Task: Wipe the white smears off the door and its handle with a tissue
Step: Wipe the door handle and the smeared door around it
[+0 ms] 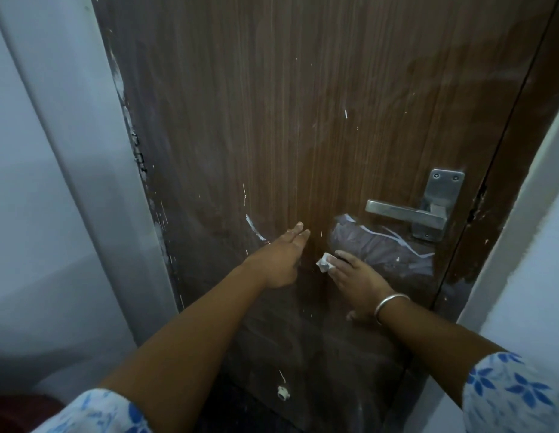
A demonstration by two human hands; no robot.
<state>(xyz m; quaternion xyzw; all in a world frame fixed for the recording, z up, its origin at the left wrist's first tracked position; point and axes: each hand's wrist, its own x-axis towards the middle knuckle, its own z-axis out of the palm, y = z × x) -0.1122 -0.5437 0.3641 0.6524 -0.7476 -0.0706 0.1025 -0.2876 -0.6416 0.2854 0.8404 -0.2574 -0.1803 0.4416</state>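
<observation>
A brown wood-grain door (303, 120) fills the view. Its steel lever handle (406, 214) sits at the right on a steel plate. White smears mark the door: a curved streak (254, 228) left of centre and long lines across a patch of clear film (387, 245) below the handle. My left hand (281, 260) rests flat on the door with straight fingers, just right of the curved streak. My right hand (356, 279) presses a small crumpled white tissue (325, 262) against the door with its fingers, at the film's lower left edge.
A white wall and door frame (68, 182) run down the left, with paint flecks along the door's edge. Another white wall (528, 245) stands at the right past the dark jamb. A small white stopper (282, 393) sits low on the door.
</observation>
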